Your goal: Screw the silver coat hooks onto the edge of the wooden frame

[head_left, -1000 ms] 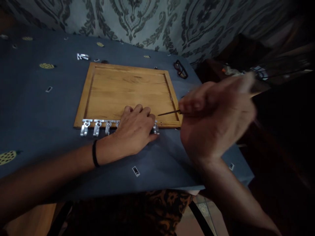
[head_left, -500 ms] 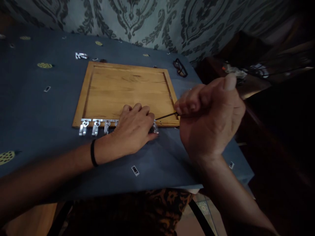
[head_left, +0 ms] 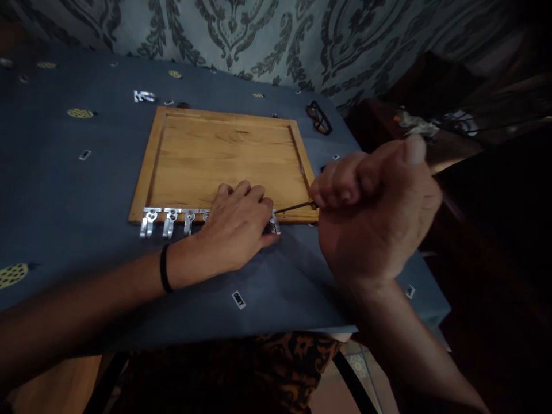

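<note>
A wooden panel with a raised frame lies on the cloth-covered table. Along its near edge runs a row of silver metal hooks, the middle ones hidden under my left hand. That hand bends over the edge, its fingers and thumb closed around the hook at the right end of the row. My right hand is wrapped in a fist around a screwdriver. The tool's thin shaft points left and its tip meets the hook by my left fingers; most of the handle is hidden in my palm.
One loose metal hook lies beyond the panel's far left corner. Black-framed glasses rest behind its right side. The blue tablecloth meets a patterned curtain or wall covering at the back. Dark clutter stands at right.
The view has shifted slightly. My right fist has turned a little and sits slightly farther right, with the screwdriver tip still at the hook. My left hand keeps its place on the panel.
</note>
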Available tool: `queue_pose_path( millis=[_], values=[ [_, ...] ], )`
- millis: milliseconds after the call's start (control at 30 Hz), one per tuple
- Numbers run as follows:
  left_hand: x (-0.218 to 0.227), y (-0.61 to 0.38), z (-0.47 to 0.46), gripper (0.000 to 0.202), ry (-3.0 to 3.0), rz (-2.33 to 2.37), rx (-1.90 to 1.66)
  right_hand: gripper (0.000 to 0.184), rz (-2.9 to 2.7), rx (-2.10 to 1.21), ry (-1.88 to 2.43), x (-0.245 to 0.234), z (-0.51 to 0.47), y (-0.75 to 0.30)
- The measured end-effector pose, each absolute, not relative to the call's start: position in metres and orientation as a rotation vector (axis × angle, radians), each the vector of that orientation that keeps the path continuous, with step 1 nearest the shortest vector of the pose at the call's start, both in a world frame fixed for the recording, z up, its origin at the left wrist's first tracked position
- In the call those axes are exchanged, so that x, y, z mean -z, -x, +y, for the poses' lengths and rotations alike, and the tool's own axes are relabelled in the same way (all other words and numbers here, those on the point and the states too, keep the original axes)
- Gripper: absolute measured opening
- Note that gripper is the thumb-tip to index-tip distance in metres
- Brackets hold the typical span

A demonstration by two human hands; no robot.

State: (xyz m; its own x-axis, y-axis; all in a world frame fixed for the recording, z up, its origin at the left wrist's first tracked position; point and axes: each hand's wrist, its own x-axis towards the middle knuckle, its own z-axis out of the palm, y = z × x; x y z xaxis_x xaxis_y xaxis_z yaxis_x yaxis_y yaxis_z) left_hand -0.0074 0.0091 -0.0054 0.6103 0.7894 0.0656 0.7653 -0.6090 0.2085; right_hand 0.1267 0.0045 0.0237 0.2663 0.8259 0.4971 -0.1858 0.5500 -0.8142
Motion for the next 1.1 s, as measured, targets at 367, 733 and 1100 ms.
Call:
queue_pose_path(
  millis=[367,733,1100],
  values=[
    [0.008,0.007,0.009,0.03,-2.705,1.303,-0.292,0.054,-1.115,-0.757,0.701,-0.023,0.001,-0.131],
    [0.006,0.006,0.01,0.033,-2.688,1.299,-0.253,0.048,-1.1,-0.797,0.735,-0.019,0.002,-0.131],
    [0.008,0.007,0.009,0.032,-2.717,1.296,-0.276,0.06,-1.25,-0.965,0.834,-0.031,0.002,-0.13]
  ],
)
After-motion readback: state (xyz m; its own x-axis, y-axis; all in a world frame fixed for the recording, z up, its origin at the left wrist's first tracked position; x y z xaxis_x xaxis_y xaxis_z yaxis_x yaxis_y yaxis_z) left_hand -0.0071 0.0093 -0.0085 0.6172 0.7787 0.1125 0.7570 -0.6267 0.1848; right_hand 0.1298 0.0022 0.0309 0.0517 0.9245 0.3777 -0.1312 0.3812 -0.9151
